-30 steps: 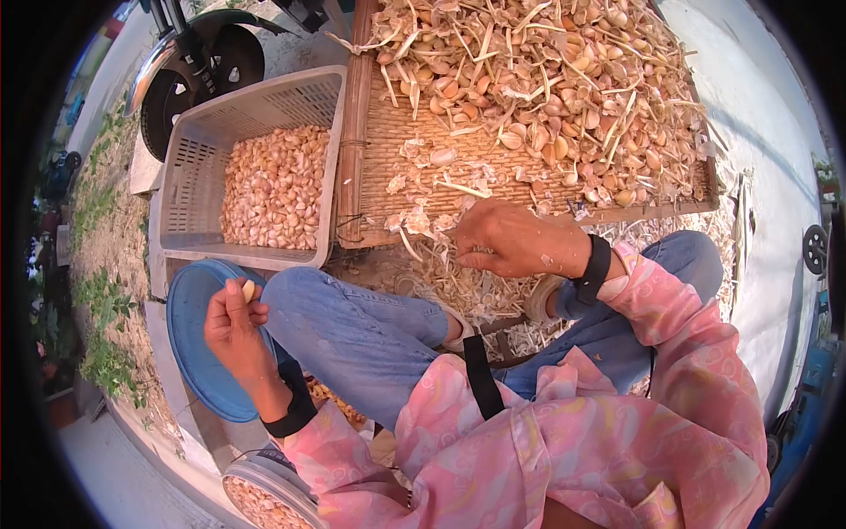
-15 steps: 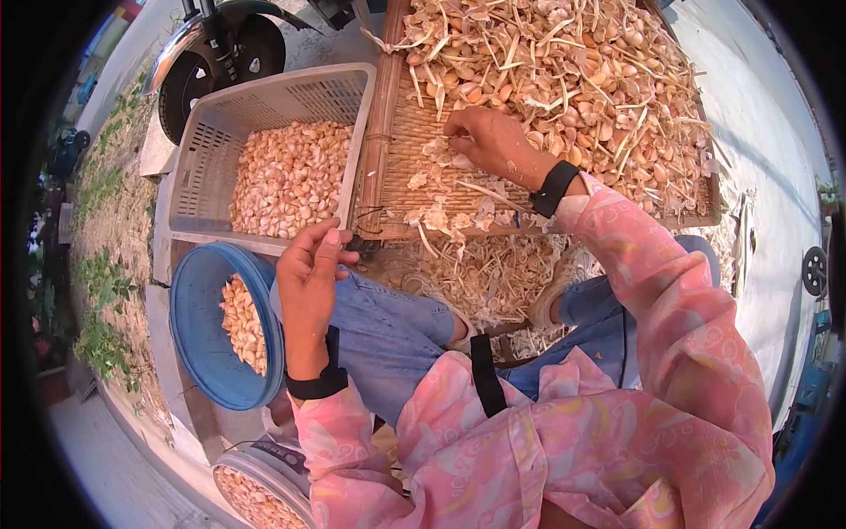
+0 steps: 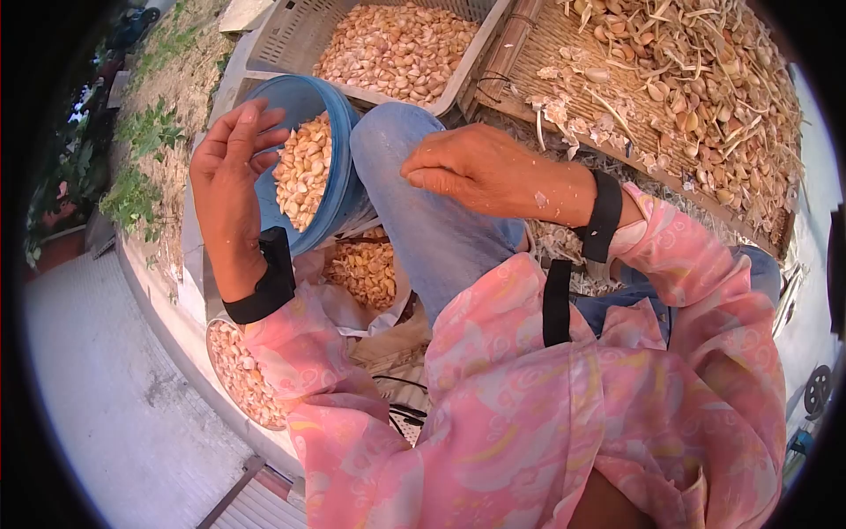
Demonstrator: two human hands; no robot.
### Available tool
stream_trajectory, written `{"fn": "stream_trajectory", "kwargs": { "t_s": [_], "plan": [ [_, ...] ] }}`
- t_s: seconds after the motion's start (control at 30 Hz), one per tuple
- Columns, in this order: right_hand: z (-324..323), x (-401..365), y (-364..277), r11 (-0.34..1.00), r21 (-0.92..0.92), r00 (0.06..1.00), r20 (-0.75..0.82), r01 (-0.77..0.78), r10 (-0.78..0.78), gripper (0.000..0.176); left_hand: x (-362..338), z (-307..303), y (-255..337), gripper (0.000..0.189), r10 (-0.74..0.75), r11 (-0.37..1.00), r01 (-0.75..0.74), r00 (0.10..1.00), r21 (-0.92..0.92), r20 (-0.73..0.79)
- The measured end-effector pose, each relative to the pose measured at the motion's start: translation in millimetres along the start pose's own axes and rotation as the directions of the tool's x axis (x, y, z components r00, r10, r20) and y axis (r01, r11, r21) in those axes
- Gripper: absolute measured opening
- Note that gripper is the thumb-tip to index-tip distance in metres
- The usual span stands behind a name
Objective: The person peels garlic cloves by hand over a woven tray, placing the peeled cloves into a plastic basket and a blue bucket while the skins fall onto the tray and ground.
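Observation:
My left hand point(image 3: 231, 167) is raised at the left rim of the blue bucket point(image 3: 339, 110), its fingers loosely bent and apart, with nothing visible in them. Pale peeled garlic cloves point(image 3: 304, 172) lie in the bucket, just right of those fingertips. Above my knee, my right hand point(image 3: 480, 172) points left with its fingers pressed together. Whatever it may hold is hidden by the fingers.
Behind the bucket stands a grey plastic crate point(image 3: 291, 40) of garlic cloves. A woven mat point(image 3: 529, 84) at upper right bears loose cloves, dry stalks and skins. More cloves fill a bag point(image 3: 361, 273) and a round tub point(image 3: 242, 375) below.
The view has swung left and down. My right hand has left the garlic on the mat and moved toward the blue bucket. My left hand stays raised, now beside the bucket's rim.

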State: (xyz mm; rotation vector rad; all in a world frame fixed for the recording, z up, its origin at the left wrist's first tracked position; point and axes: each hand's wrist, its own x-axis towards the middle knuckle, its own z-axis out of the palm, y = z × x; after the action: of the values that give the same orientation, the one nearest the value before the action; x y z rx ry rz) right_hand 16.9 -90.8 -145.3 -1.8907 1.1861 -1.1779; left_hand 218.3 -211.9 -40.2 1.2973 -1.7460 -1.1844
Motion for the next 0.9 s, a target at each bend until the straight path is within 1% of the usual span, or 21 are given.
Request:
{"fn": "stream_trajectory", "kwargs": {
  "t_s": [0.03, 0.07, 0.1, 0.17, 0.2, 0.23, 0.3, 0.37, 0.43, 0.47, 0.5, 0.6, 0.63, 0.7, 0.73, 0.77, 0.8, 0.83, 0.87, 0.9],
  "plan": [
    [-9, -10, 2, 0.99, 0.029, 0.99, 0.041, -0.138, 0.136, 0.022, -1, 10, -6, 0.03, -0.022, 0.999, 0.021, 0.998, 0.025, 0.053],
    [-28, -24, 4, 0.958, 0.032, 0.957, 0.07, -0.285, 0.283, 0.021, -1, 28, -10, 0.03, -0.031, 0.999, 0.027, 0.992, 0.031, 0.124],
    [-57, -37, 6, 0.901, 0.003, 0.899, 0.075, -0.433, 0.432, 0.02, 4, 57, -12, 0.029, -0.014, 1.0, 0.012, 0.978, 0.009, 0.206],
    [-82, -74, 23, 0.885, -0.149, 0.893, 0.033, -0.44, 0.449, 0.02, 8, 117, -14, 0.026, 0.046, 0.998, -0.059, 0.931, 0.024, 0.361],
    [-91, -88, 25, 0.878, -0.193, 0.892, 0.029, -0.437, 0.451, 0.02, 13, 152, -16, 0.025, 0.107, 0.994, -0.111, 0.886, -0.018, 0.451],
    [-97, -97, 25, 0.86, -0.166, 0.871, 0.014, -0.483, 0.492, 0.02, 13, 184, -17, 0.025, 0.151, 0.987, -0.152, 0.835, -0.043, 0.529],
    [-101, -111, 26, 0.828, -0.067, 0.829, 0.014, -0.556, 0.558, 0.019, 15, 247, -10, 0.023, 0.314, 0.912, -0.406, 0.785, 0.06, 0.534],
    [-106, -119, 24, 0.816, -0.086, 0.819, -0.012, -0.572, 0.573, 0.019, 18, 302, -13, 0.018, 0.425, 0.777, -0.603, 0.714, 0.179, 0.557],
    [-111, -124, 26, 0.817, -0.081, 0.821, -0.029, -0.571, 0.571, 0.018, 28, 340, -24, 0.016, 0.406, 0.662, -0.685, 0.669, 0.304, 0.623],
    [-114, -129, 28, 0.821, -0.068, 0.824, -0.036, -0.567, 0.566, 0.018, 29, 350, -24, 0.016, 0.391, 0.594, -0.721, 0.647, 0.358, 0.655],
    [-117, -133, 30, 0.824, -0.058, 0.826, -0.044, -0.563, 0.561, 0.017, 30, 355, -26, 0.016, 0.389, 0.567, -0.731, 0.644, 0.38, 0.658],
    [-134, -148, 42, 0.79, -0.175, 0.801, -0.271, -0.587, 0.534, 0.017, 27, 357, -31, 0.018, 0.38, 0.482, -0.751, 0.644, 0.452, 0.665],
    [-142, -147, 46, 0.769, -0.23, 0.783, -0.378, -0.596, 0.494, 0.022, 26, 350, -33, 0.02, 0.413, 0.504, -0.747, 0.649, 0.433, 0.638],
    [-166, -142, 60, 0.71, -0.325, 0.73, -0.567, -0.625, 0.383, 0.032, 28, 333, -28, 0.021, 0.368, 0.524, -0.732, 0.656, 0.436, 0.659],
    [-176, -139, 74, 0.675, -0.417, 0.742, -0.598, -0.609, 0.301, 0.038, 26, 328, -26, 0.022, 0.289, 0.788, -0.543, 0.743, 0.291, 0.604],
    [-184, -133, 88, 0.628, -0.5, 0.753, -0.619, -0.596, 0.223, 0.044, 23, 323, -27, 0.024, 0.171, 0.954, -0.28, 0.804, 0.11, 0.57],
    [-192, -123, 93, 0.617, -0.443, 0.721, -0.614, -0.65, 0.32, 0.049, 20, 316, -25, 0.026, 0.032, 0.996, 0.019, 0.828, -0.085, 0.56],
    [-193, -115, 105, 0.598, -0.483, 0.74, -0.598, -0.64, 0.309, 0.05, 16, 307, -21, 0.027, 0.002, 0.966, 0.158, 0.789, -0.206, 0.614],
    [-190, -108, 123, 0.578, -0.525, 0.761, -0.576, -0.624, 0.299, 0.05, 11, 296, -11, 0.029, -0.017, 0.901, 0.3, 0.747, -0.315, 0.665],
    [-185, -97, 124, 0.559, -0.567, 0.784, -0.548, -0.605, 0.292, 0.051, 5, 284, -2, 0.031, -0.025, 0.802, 0.439, 0.703, -0.405, 0.711]
  ]
}}
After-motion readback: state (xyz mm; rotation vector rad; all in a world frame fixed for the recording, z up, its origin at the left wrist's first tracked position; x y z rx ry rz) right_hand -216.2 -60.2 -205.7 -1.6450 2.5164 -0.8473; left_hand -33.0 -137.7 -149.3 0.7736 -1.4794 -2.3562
